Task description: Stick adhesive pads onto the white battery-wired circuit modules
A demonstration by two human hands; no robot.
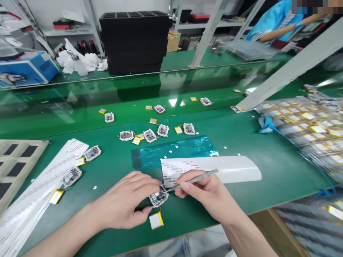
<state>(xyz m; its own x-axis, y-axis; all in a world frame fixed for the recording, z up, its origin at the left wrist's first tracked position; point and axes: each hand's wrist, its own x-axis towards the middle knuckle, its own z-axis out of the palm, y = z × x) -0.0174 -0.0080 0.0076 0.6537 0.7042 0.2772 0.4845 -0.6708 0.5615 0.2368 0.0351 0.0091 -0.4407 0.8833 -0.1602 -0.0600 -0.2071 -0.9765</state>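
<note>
My left hand [128, 201] grips a small white watch-like housing [158, 197] with an open circuit board, thumb and fingers at its left side. A wire runs from it to a yellow-edged battery [156, 220] lying on the green mat. My right hand [203, 191] is closed around metal tweezers [198, 178], slanting down to the left with the tip at the housing's right edge. Whether the tip holds anything is too small to tell. Just behind, a white sticker sheet [230, 169] with printed marks lies over a blue translucent film [174, 151].
Several similar housings with batteries, such as this one [149, 135], lie beyond my hands and on the conveyor [128, 117]. White label strips [48, 175] are at left. A tray of batteries [302, 117] sits right, below a slanting post [289, 67]. A person [276, 23] works beyond.
</note>
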